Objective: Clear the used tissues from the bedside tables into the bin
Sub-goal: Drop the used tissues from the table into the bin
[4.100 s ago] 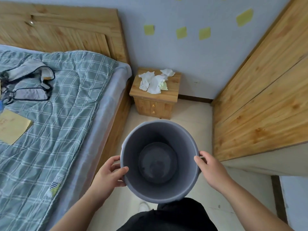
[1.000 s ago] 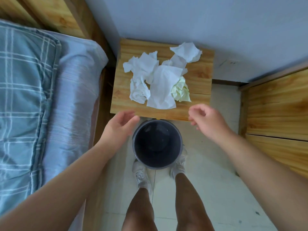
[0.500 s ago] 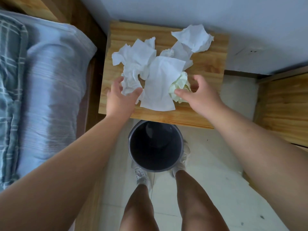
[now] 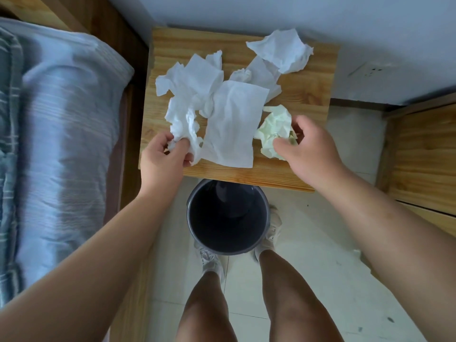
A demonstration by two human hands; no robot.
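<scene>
Both hands now closed — left hand [image 4: 164, 157] on white tissue [image 4: 183, 124], right hand [image 4: 312, 151] on green tissue [image 4: 275, 127].

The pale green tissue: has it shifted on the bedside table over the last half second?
Yes. The pale green tissue has slid rightward, out from the flat white sheet, gathered in the right hand.

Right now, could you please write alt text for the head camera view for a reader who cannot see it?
A person's left hand pinches a crumpled white tissue and the right hand closes on a pale green tissue on a wooden bedside table. More white tissues lie there; an empty grey bin stands below, between the feet.
</scene>
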